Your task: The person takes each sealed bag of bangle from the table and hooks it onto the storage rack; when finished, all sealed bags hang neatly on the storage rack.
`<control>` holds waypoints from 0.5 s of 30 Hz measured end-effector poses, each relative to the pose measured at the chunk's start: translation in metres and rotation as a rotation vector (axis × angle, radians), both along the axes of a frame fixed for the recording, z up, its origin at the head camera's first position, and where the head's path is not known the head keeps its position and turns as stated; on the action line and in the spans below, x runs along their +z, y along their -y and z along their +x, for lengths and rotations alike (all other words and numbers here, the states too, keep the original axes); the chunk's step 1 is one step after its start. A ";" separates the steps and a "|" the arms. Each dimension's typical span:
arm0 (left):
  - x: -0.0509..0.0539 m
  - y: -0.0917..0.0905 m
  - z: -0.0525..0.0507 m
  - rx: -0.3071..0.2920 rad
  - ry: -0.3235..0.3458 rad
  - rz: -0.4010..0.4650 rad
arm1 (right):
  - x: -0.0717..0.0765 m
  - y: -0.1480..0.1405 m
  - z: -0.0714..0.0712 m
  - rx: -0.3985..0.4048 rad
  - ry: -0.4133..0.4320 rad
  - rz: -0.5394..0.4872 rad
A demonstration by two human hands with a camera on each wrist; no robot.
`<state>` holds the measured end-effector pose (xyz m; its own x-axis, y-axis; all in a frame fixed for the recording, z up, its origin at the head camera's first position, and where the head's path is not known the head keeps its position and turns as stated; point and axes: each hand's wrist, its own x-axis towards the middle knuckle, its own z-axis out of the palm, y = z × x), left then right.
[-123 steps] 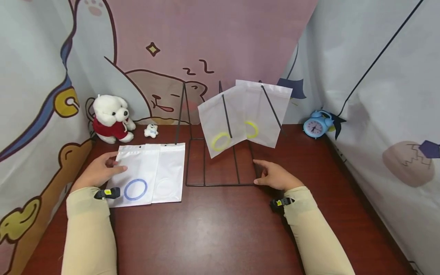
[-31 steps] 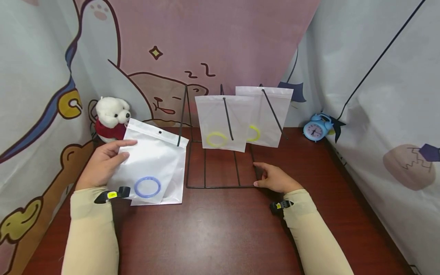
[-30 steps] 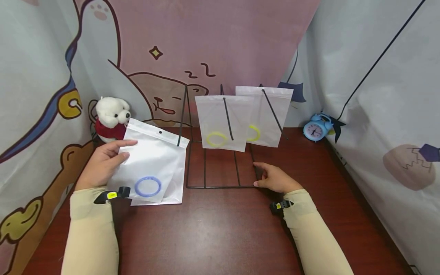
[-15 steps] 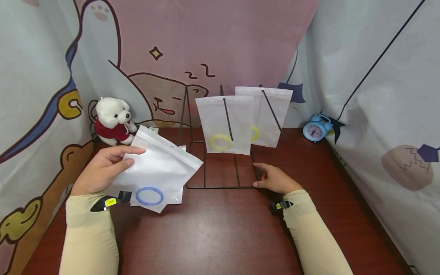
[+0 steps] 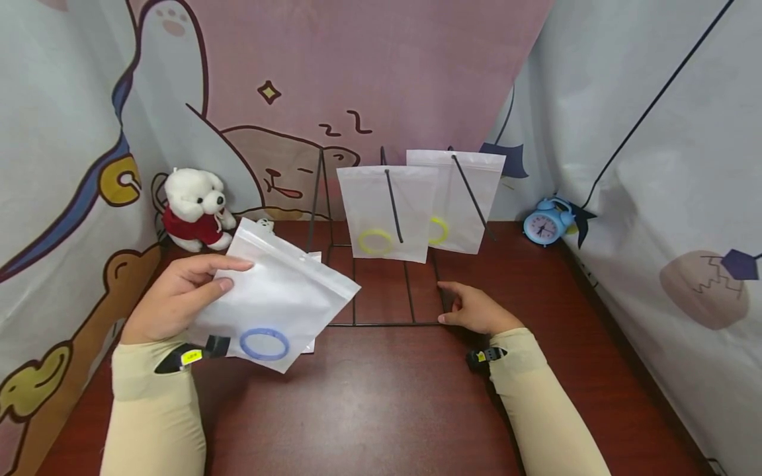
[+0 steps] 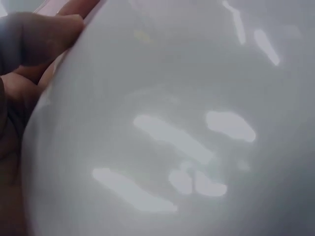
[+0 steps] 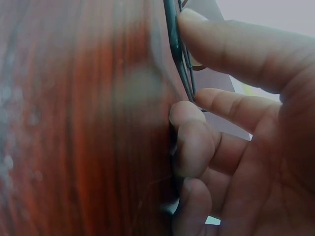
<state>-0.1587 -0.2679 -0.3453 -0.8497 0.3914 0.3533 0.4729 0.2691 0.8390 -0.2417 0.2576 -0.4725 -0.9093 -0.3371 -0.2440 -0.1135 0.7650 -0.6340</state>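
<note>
Left of frame centre, the left hand (image 5: 184, 297) pinches the white bag (image 5: 286, 294) between its fingers, likely light, floppy, slippery, best held near its top; the right hand's (image 5: 482, 309) fingers grip the wire rack (image 5: 387, 324).

Indoor tabletop booth, room type unclear: cartoon-print cloth (image 5: 417, 73) on three sides, reddish wood-grain table (image 5: 387, 410), white plush toy (image 5: 195, 201), blue alarm clock (image 5: 543, 229).

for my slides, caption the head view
Left hand holds a white bag with a blue ring; right hand touches a wire rack hung with two bags.
</note>
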 end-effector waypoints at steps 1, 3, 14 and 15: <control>0.000 -0.001 0.000 0.004 -0.007 0.000 | 0.000 0.000 0.000 0.001 0.000 0.000; 0.000 -0.003 0.000 0.004 -0.012 0.008 | 0.000 0.000 0.000 0.002 0.000 -0.001; -0.003 -0.012 -0.003 -0.022 0.045 0.081 | 0.000 0.000 0.000 0.001 -0.006 0.000; -0.004 -0.012 -0.004 -0.024 0.052 0.089 | -0.001 0.000 0.000 0.001 -0.006 -0.002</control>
